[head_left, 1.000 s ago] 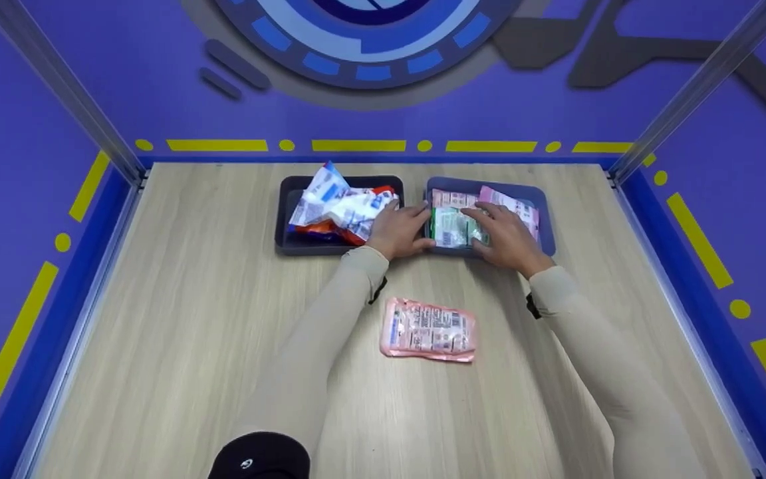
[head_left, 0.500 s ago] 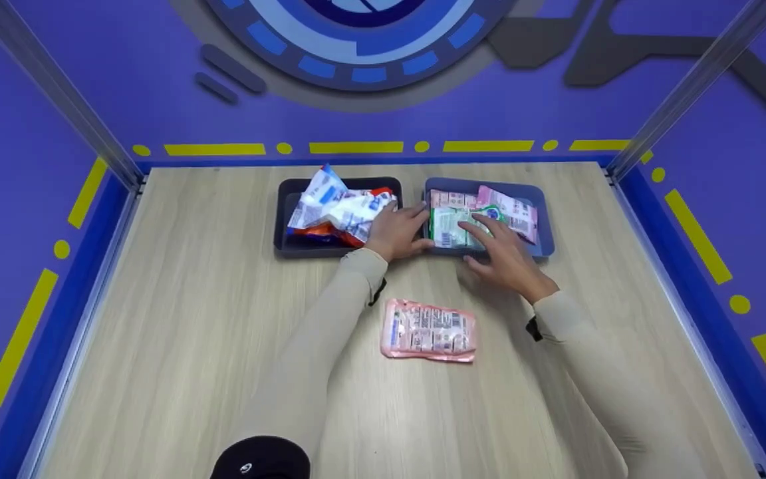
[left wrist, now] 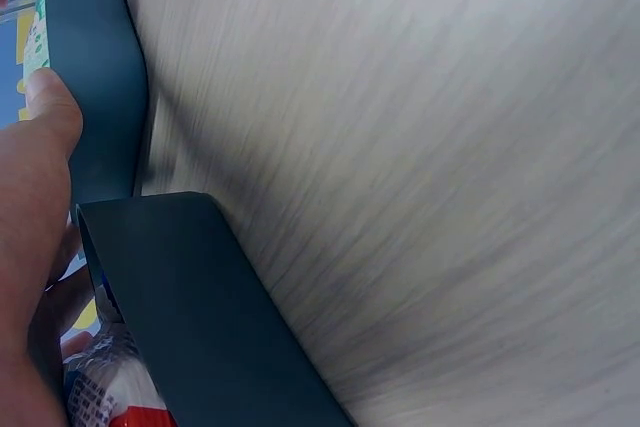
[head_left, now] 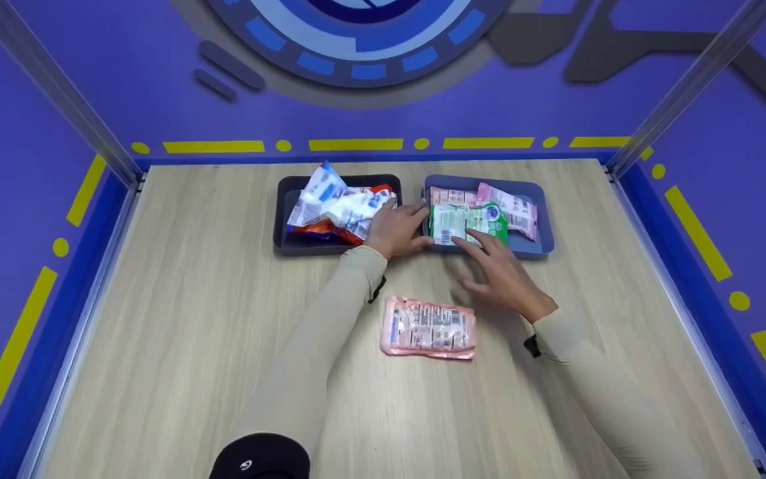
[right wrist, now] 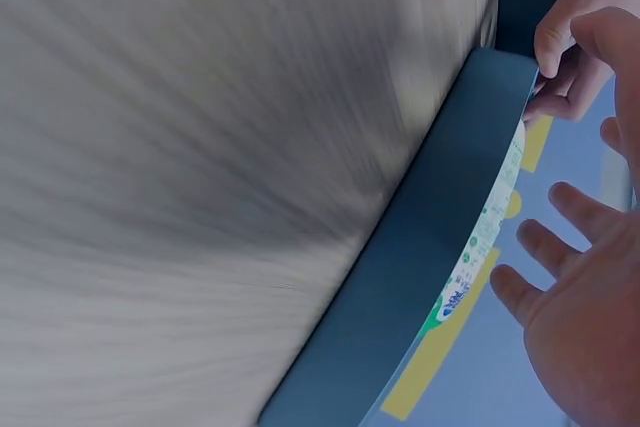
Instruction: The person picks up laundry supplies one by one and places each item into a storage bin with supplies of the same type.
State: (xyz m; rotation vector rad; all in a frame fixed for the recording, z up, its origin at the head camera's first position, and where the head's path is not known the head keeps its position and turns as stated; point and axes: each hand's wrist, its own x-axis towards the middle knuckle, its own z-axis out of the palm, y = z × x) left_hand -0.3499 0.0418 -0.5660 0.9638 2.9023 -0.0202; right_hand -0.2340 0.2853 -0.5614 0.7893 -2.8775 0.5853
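Note:
My left hand (head_left: 395,231) rests between the two trays, fingers spread. Its thumb meets the near left corner of the right grey tray (head_left: 541,247), while other fingers reach over the side of the left dark tray (head_left: 310,251). A green-and-white packet (head_left: 446,226) lies in the right tray, on a pink packet (head_left: 451,197) and beside another pink packet (head_left: 512,207). Fingers spread and holding nothing, my right hand (head_left: 499,276) hovers at that tray's front rim, its fingertips overlapping the green-and-white packet in the head view.
White-and-blue packets (head_left: 350,207) and an orange-red packet (head_left: 316,229) fill the left tray. Nearer me, a pink printed packet (head_left: 428,329) lies flat on the wooden table (head_left: 210,319). Purple panels (head_left: 383,113) enclose the back and sides.
My right hand has drawn back toward me from over the right tray, uncovering more of the green-and-white packet. My left hand stays in place.

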